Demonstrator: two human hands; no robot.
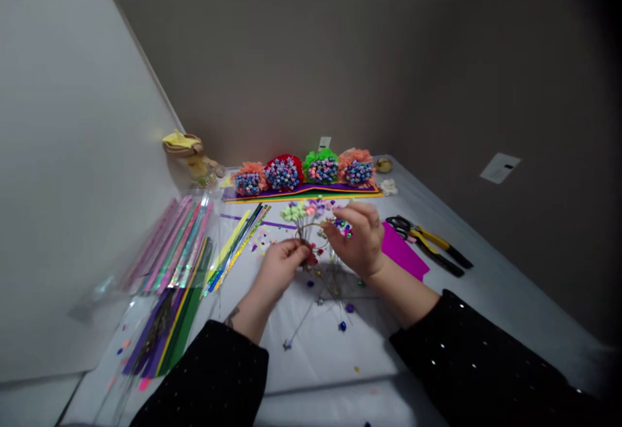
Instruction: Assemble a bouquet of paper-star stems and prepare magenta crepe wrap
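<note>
Left grip [282, 264] pinches the stemmed bunch [300, 225], long axis near-upright, heads [293, 212] up; right grip [362, 238] unclear.

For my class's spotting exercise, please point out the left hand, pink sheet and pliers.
Left hand [282, 262], head view: back of the hand.
Pink sheet [402, 253], head view: its bare surface.
Pliers [435, 239], head view: a yellow handle.

We face a plain grey-brown wall on the far side, meeting a darker grey-brown wall on the right [486, 77]. A tall, smooth white panel [72, 155] stands at left. We see a small white rectangular plate [324, 144] low on the far wall and a white plate with a dark mark [500, 168] at right. Dim light falls on our white-covered table [490, 307].
</note>
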